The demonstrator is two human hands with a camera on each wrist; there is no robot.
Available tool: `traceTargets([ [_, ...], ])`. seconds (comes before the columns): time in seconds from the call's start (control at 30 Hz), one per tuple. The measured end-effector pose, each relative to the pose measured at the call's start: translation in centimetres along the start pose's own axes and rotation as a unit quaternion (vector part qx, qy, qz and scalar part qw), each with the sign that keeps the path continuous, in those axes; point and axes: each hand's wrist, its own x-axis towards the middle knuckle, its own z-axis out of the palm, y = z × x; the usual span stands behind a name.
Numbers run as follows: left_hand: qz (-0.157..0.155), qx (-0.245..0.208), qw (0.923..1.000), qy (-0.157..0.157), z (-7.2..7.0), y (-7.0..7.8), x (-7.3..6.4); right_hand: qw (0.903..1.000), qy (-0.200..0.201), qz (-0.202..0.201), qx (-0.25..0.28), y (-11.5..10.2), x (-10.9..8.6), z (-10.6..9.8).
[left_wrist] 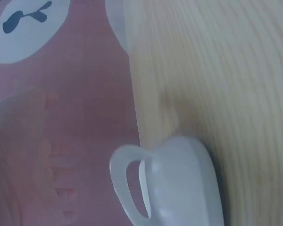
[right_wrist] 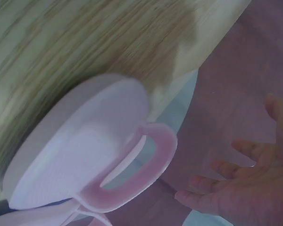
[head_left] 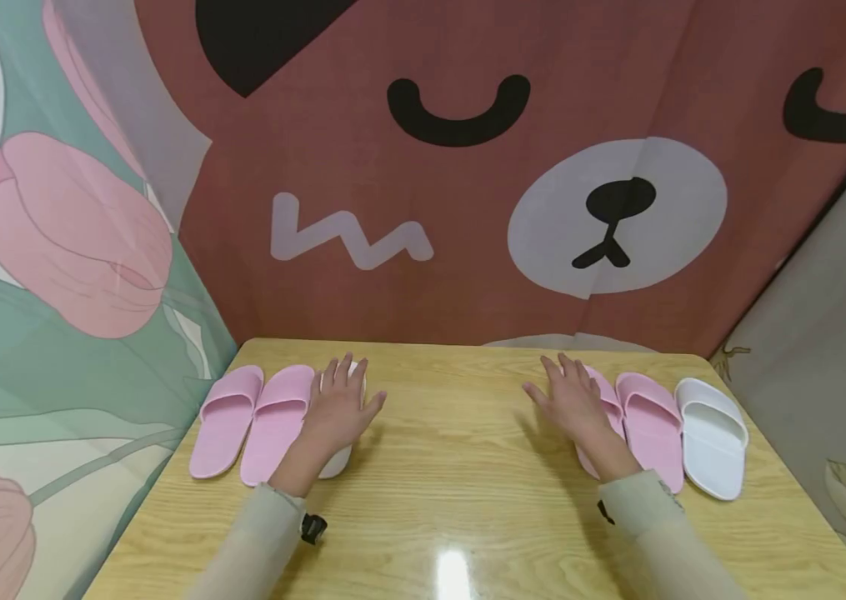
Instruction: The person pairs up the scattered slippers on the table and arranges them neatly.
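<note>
My left hand (head_left: 338, 410) hovers with spread fingers over a white slipper (head_left: 337, 463), hiding much of it. To its left lie two pink slippers, the outer one (head_left: 222, 437) and the inner one (head_left: 272, 437). On the other side, my right hand (head_left: 571, 403) is held out flat above a pink slipper (head_left: 603, 388), partly covering it. A second pink slipper (head_left: 655, 450) and a white slipper (head_left: 715, 458) lie to its right. Both wrist views show a slipper below an empty hand: white (left_wrist: 179, 188) at the left, pink (right_wrist: 85, 146) at the right.
All the slippers lie on a wooden table (head_left: 453, 467), in a group of three at each side. A brown cloth with a bear face (head_left: 460, 292) hangs behind the far edge. A tulip-patterned cloth (head_left: 77, 233) hangs at the left, a greyish one (head_left: 828, 333) at the right.
</note>
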Motion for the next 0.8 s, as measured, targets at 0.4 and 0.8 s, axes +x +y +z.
traceTargets([
  [0.4, 0.003, -0.005, 0.9998, 0.022, -0.9, -2.8, -0.5, 0.9999, -0.003, 0.008, 0.005, 1.5, -0.1, -0.7],
  [0.8, -0.012, 0.000, 0.9997, 0.020, -0.5, -4.6, 0.0, 0.9994, -0.017, 0.024, 0.019, 2.6, 0.3, -0.9],
])
